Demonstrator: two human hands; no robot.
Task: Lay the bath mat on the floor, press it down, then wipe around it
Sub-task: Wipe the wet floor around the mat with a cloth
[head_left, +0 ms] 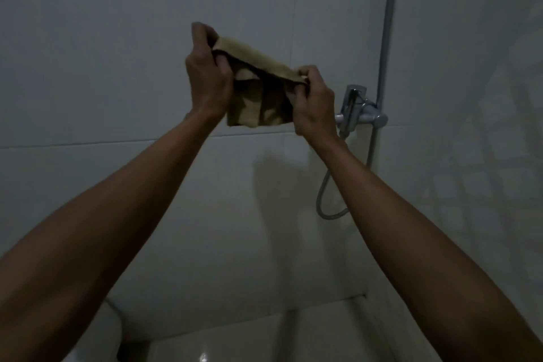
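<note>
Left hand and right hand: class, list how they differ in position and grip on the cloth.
The left hand is raised higher than the right hand. The left hand grips the upper left end of the tan cloth; the right hand grips its lower right end. The right hand is close to the chrome shower tap in the picture; the left hand is against bare wall. Both curl their fingers round the cloth's top edge.

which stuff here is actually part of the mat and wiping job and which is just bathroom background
In use:
- tan cloth, held up in the air
- left hand, gripping its upper left edge
- right hand, pinching its upper right edge
- floor, no mat visible on it

Background:
- shower mixer tap
- shower hose
- wall tiles
</note>
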